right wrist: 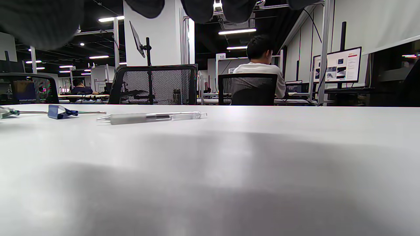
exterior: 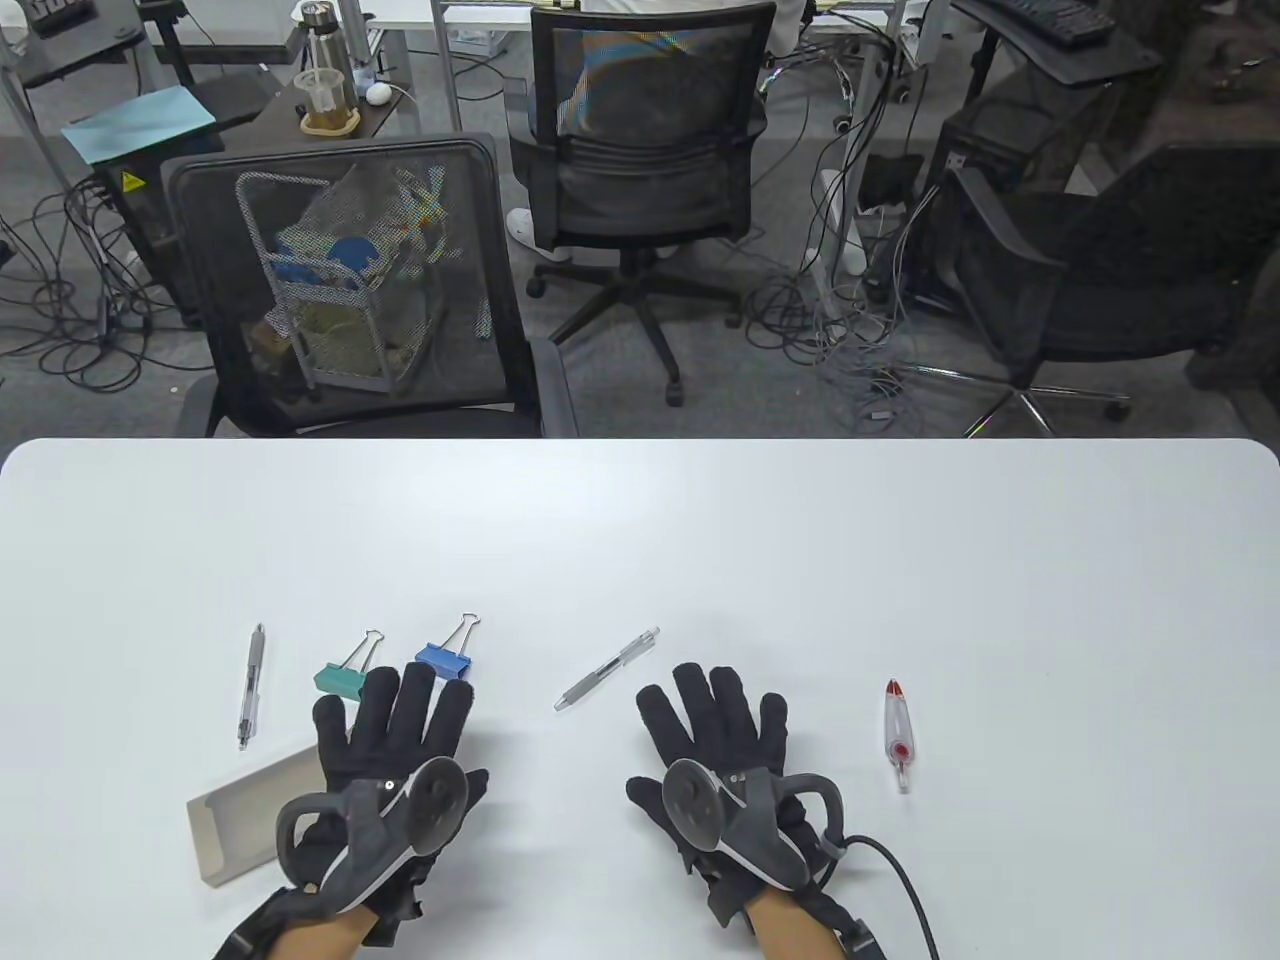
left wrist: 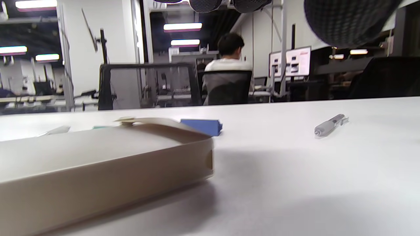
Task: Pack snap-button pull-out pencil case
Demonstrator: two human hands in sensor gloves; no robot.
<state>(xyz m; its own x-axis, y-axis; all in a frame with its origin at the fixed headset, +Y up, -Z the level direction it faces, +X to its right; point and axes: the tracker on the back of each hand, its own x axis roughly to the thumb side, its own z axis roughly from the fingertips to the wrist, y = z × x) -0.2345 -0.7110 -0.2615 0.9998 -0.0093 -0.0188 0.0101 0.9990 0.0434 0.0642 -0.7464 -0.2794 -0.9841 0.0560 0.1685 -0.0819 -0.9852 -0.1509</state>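
Note:
A beige pencil case (exterior: 240, 812) lies flat at the table's front left, partly under my left hand (exterior: 395, 715); it fills the left of the left wrist view (left wrist: 98, 157). Both hands hover flat with fingers spread, holding nothing. My right hand (exterior: 715, 715) is right of centre. A grey pen (exterior: 607, 669) lies between the hands, seen also in the left wrist view (left wrist: 329, 124) and the right wrist view (right wrist: 151, 117). Another grey pen (exterior: 250, 686) lies at far left. A green binder clip (exterior: 345, 674) and a blue binder clip (exterior: 445, 655) lie just beyond my left fingertips. A red-tipped clear pen (exterior: 897, 733) lies right of my right hand.
The white table (exterior: 640, 540) ends at a far edge with black mesh chairs (exterior: 350, 290) behind it. A cable (exterior: 900, 880) trails from my right wrist toward the front edge.

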